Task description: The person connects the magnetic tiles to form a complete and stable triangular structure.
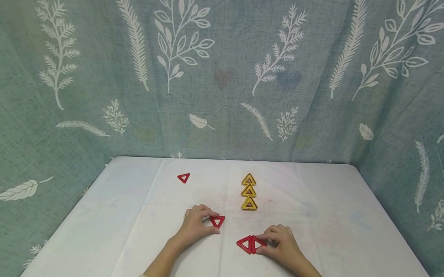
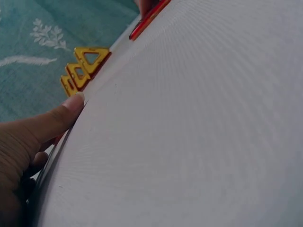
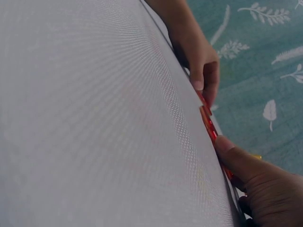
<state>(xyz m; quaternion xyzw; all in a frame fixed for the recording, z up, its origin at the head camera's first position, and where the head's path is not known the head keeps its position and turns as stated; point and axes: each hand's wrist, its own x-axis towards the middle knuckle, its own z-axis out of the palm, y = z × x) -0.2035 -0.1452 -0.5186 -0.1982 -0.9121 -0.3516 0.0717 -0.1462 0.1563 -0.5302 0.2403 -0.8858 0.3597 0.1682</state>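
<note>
In the head view, my left hand [image 1: 196, 224] pinches a red open-centred triangle tile [image 1: 217, 217] between thumb and fingers, low over the white table. To its right, my right hand [image 1: 282, 245] grips another red triangle tile [image 1: 253, 244] by its sides. That tile stands edge to edge with a further red triangle tile [image 1: 250, 244], so the pair makes a diamond. The right wrist view shows the red tiles [image 3: 207, 120] nearly edge-on beyond the right thumb [image 3: 226, 144]. From the left wrist, the left thumb [image 2: 73, 101] hides most of its tile.
Three yellow triangle tiles [image 1: 249, 208] lie in a column, points away from me, beyond the hands. A single red triangle tile [image 1: 186, 178] lies at the far left of the white table [image 1: 315, 199]. A leaf-patterned green cloth [image 1: 223, 93] hangs behind the table.
</note>
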